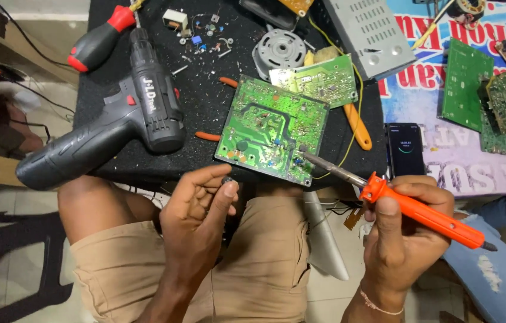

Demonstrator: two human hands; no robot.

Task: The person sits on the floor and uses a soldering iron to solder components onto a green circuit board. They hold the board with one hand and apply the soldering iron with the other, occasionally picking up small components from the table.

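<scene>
**K:** Black counter [205,152] fills the top of the view, edge just above both hands. Beyond the right hand it's covered by a printed banner [444,161].

**R:** Biggest thing on it?

**K:** Dark cordless drill [115,128], up and left of the left hand, lying on its side with the grip hanging over the counter edge. Past it, a red-and-black screwdriver [100,39].

**R:** And the board?

**K:** Green circuit board [271,128], solder side up, just above the left hand, near corner at the counter edge. A smaller green board [318,81] overlaps its far corner. Grey metal case [366,36] and round silver motor part [278,51] further out. Black phone [405,149], screen lit, directly above the right hand.

**R:** Hands?

**K:** Right hand [402,233] is wrapped around an orange soldering iron [420,212]; tip touches the big board near its lower right corner. Left hand [196,212] pinches a small dark component [227,180] between thumb and fingers, just below the board's near edge, not touching it.

**R:** Anything smaller?

**K:** Loose small parts [205,36] scattered well beyond the left hand, near the drill's chuck.
</scene>
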